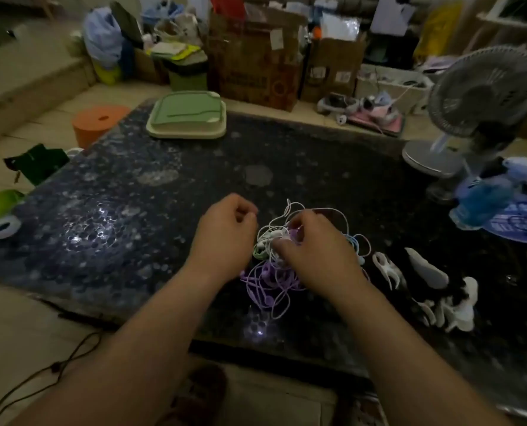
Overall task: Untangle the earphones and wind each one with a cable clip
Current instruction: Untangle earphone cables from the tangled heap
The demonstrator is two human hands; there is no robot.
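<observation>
Earphones (268,272) are heaped as one tangle of purple, white, blue and green cable at the near centre of the dark table (133,210). The right hand (314,253) is curled into the top of the heap, with strands pinched at the fingertips. The left hand (225,238) is curled just at nine o'clock of it; whether a cable is held there cannot be told. White cable clips (382,264) are laid at three o'clock, unused. Untangling is judged barely begun: nothing in the heap is separated, and all the winding is left.
</observation>
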